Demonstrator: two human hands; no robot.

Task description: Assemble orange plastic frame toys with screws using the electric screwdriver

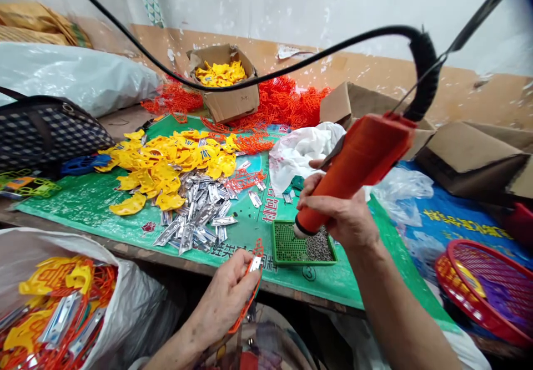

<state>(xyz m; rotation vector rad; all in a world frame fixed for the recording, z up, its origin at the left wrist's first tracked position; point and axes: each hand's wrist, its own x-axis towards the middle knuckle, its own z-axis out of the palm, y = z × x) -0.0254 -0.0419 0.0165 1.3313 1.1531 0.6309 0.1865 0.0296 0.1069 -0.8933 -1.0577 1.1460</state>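
My left hand (225, 291), low at the table's front edge, pinches an orange plastic frame (239, 321) with a small shiny metal plate (255, 263) on it. Wrapped around an orange-red electric screwdriver (353, 167) is my right hand (353, 220); the tool tilts, its tip end down and to the left. Under that end stands a green basket tray (287, 262) with small grey screws (321, 247) heaped in its right part. Left of the tray lies a pile of metal plates (200, 214), and behind it yellow plastic pieces (166, 156).
A black cable (291, 67) arcs across the view to the screwdriver. A white sack (137, 287) of mixed parts stands at lower left, a red basket (483, 314) at right. Cardboard boxes (233, 104), orange netlike pieces (287, 104) and a white cloth (302, 151) lie farther back.
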